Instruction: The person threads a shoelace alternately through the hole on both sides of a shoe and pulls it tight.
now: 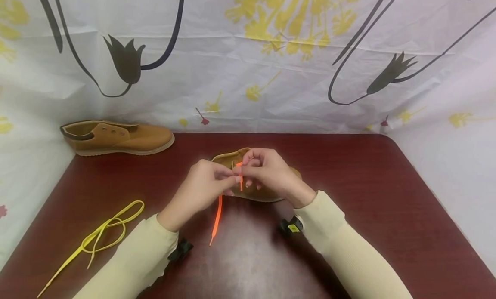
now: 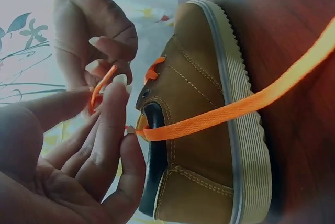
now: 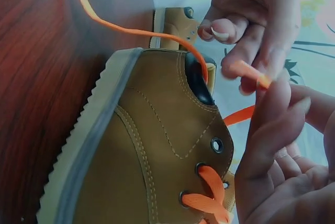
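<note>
A tan lace-up shoe [image 1: 267, 195] stands on the table beneath both hands, partly hidden by them in the head view. Its orange shoelace [image 3: 204, 200] passes through the lower eyelets, while the top eyelet [image 3: 216, 145] in the right wrist view has no lace in it. My left hand [image 1: 203, 185] pinches the lace between thumb and finger above the shoe's opening. Close against it, my right hand [image 1: 273, 170] pinches the same piece of lace. One loose orange end [image 1: 217, 217] hangs over the shoe's near side onto the table.
Another tan shoe [image 1: 124, 140], without a lace, sits at the back left by the patterned curtain [image 1: 217, 75]. A yellow shoelace [image 1: 91, 238] lies loosely looped on the dark red table [image 1: 368, 195] at the left.
</note>
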`<state>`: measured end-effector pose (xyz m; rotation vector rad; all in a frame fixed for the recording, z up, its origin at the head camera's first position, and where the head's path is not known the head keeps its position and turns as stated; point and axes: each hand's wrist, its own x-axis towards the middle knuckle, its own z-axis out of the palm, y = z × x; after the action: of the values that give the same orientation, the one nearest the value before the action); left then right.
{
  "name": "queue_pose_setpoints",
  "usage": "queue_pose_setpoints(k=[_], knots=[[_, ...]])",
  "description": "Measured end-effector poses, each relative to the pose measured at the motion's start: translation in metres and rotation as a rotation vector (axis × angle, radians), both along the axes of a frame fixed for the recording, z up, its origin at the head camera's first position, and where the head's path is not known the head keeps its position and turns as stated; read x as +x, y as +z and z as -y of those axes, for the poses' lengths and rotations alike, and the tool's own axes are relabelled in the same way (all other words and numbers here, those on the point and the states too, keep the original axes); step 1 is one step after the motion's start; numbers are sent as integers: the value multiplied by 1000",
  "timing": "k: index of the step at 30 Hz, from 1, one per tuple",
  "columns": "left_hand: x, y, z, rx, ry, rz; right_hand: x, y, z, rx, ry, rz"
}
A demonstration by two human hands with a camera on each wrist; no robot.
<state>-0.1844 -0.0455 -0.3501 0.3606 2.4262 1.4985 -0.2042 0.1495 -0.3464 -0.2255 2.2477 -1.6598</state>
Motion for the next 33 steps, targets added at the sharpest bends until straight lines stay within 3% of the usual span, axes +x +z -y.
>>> queue_pose_setpoints(k=[5,8,11,15,24,33], knots=[[-10,1,-7,134,51,93,-2,0,0,-12,-81,-43],[-15,1,-11,180,78,112,-2,0,-1,-15,-126,-48],[-18,1,-13,142,92,86,-2,0,-4,13,-142,-82],[-21,2,-13,91,111,49,0,0,-9,140,-133,-205],[-32,3,-19,54,149,40,5,-9,-21,478,31,-411],[-38,3,-24,25,125,34,7,-14,-25,469,-4,-425]])
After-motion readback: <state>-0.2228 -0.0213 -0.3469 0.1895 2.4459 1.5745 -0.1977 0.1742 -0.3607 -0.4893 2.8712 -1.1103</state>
